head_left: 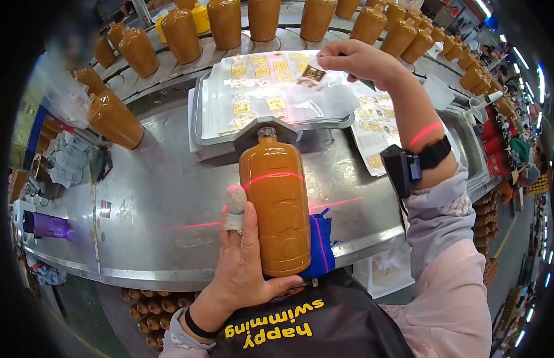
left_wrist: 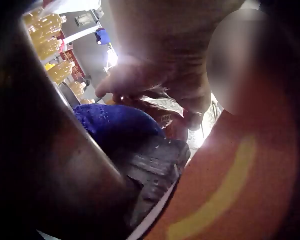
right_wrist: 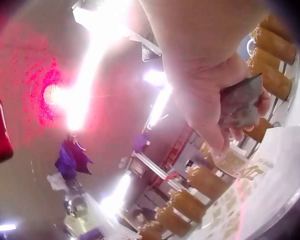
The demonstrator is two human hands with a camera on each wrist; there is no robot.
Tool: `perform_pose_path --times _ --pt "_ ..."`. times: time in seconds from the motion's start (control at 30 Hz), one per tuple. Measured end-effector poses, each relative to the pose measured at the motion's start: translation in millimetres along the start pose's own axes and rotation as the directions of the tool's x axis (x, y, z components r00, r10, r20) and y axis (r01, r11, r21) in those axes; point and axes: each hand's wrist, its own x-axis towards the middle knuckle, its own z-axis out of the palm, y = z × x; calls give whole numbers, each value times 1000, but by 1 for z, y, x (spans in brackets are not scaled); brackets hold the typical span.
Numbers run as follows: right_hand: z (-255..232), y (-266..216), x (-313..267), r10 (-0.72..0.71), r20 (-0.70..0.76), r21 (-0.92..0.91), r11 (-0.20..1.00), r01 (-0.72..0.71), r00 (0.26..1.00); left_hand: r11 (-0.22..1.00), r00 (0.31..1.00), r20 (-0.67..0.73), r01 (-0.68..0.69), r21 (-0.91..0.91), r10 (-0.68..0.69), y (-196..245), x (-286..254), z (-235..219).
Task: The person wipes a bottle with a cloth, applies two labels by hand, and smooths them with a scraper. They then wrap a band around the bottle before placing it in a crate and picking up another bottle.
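A glossy brown bottle [head_left: 275,209] lies with its neck in the notch of a dark metal rest [head_left: 253,132]. My left hand [head_left: 232,262] lies along its lower left side, fingers straight and thumb across the base; one finger wears a white wrap [head_left: 234,209]. Beyond, my right hand [head_left: 363,62] pinches a sticker with a gold character [head_left: 314,73] over a sheet of gold stickers [head_left: 277,89]. In the right wrist view, that hand also has a flat dark piece [right_wrist: 240,102] tucked in the curled fingers. The left wrist view is mostly blocked.
The sheet lies on a tray [head_left: 197,128] on a steel table [head_left: 169,191]. More sticker sheets [head_left: 378,119] lie to its right. Brown bottles [head_left: 223,24] line a curved conveyor behind. A blue cloth [head_left: 318,241] sits beside the bottle, a purple cup [head_left: 50,225] at far left. Red laser lines cross the bottle.
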Motion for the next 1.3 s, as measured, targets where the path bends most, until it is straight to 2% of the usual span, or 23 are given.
perform_pose_path --times 0.07,0.1,0.17,0.27,0.33,0.37,0.4,0.43,0.5,0.6,0.67,0.7,0.73,0.77,0.8,0.83,0.87,0.93,1.03,1.1,1.17,1.23,1.3 --pt "17 8 21 38 21 -105 994 -36 999 998 1000 -30 6 -63 -8 -3 -2 6" --pt "31 19 36 -93 13 -360 928 91 996 993 999 -46 12 -117 -18 -5 -2 9" --pt "66 64 63 -265 -120 -652 748 125 957 986 997 -71 1 -167 -13 -11 -2 15" --pt "77 37 33 -315 -274 -661 748 60 908 986 995 -99 -30 -164 14 -18 -1 17" --pt "54 34 31 -426 -184 -623 748 230 886 981 995 -100 -41 -188 22 -19 -1 17" --pt "38 37 24 -468 -147 -602 742 297 872 978 996 -91 -3 -210 -17 -20 -2 20" --pt "21 42 12 -507 -202 -529 777 342 838 971 996 -77 33 -236 -52 -22 -6 23" --pt "-2 35 -4 -407 -183 -558 792 246 895 968 995 -70 50 -247 -70 -22 -7 24" --pt "-32 53 -34 -215 -373 -433 900 36 902 966 994 -74 65 -252 -86 -20 -8 25" --pt "-71 131 -60 -81 -392 -463 878 -120 916 957 996 -68 41 -287 -64 -19 -5 23" --pt "-79 212 -69 10 -385 -545 805 -236 923 968 995 -78 46 -248 -67 -18 -7 24" --pt "-72 233 -78 148 -427 -517 770 -375 892 955 992 -94 50 -292 -81 -18 -7 26" --pt "-67 259 -84 174 -420 -566 717 -407 891 942 989 -109 55 -332 -96 -17 -6 28" --pt "-58 272 -89 273 -449 -557 659 -505 851 927 986 -125 60 -369 -114 -17 -5 29" --pt "-46 284 -92 294 -485 -587 589 -556 824 939 988 -124 49 -340 -96 -18 -5 28" --pt "-38 283 -95 309 -523 -611 514 -602 795 950 989 -124 36 -310 -78 -20 -6 26" --pt "-39 279 -96 295 -527 -602 532 -595 797 960 990 -124 25 -280 -62 -22 -5 26" --pt "-44 261 -93 258 -523 -590 578 -564 812 936 991 -114 27 -351 -71 -22 -5 28" --pt "-52 201 -101 -77 -460 -635 725 -267 885 942 992 -98 39 -335 -76 -22 -10 30" --pt "-52 155 -108 -136 -315 -583 808 -79 939 963 992 -90 58 -263 -85 -22 -11 29" --pt "-39 101 -124 -309 -264 -539 833 126 914 979 993 -80 68 -191 -85 -21 -9 24" --pt "-20 35 -148 -446 -248 -503 818 280 860 991 994 -105 11 -132 -25 -21 -8 19" --pt "-15 -21 -167 -481 -131 -387 830 402 867 993 994 -106 -7 -120 -6 -24 -9 21"
